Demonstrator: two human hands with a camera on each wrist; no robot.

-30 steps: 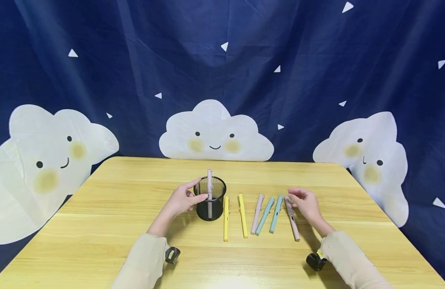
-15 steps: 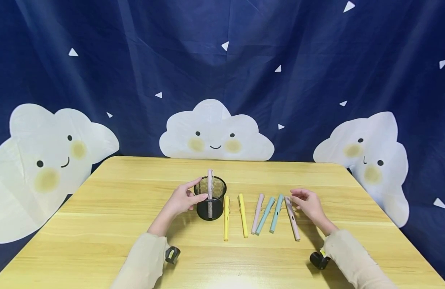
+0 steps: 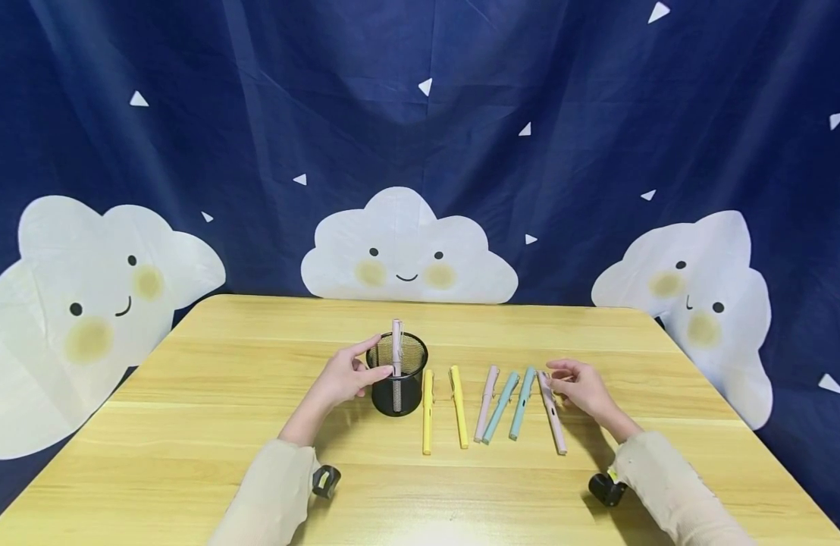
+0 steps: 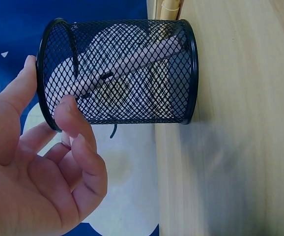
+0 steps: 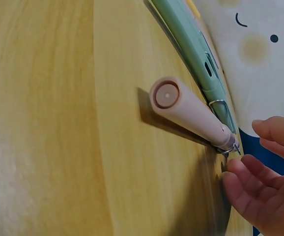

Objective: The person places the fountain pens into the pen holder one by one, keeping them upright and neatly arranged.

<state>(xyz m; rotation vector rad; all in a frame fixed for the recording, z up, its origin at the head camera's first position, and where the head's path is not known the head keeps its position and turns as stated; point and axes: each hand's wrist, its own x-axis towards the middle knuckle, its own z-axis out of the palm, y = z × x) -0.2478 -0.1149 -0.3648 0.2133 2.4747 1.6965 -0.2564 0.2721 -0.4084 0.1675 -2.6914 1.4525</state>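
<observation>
With the fingers of the left hand (image 3: 343,376), pinches the black mesh cup (image 3: 409,399) by its rim, with a pink pen (image 3: 396,343) leaning inside, just beside the thumb. With those of the right hand (image 3: 581,386) loosely bent, gripping nothing, is next to the clip end of another pink pen (image 3: 554,422) (cannot tell if touching). Leftward of those fingers, has two teal pens (image 3: 521,409), a third pink pen (image 3: 486,402) and two yellow pens (image 3: 459,411).
</observation>
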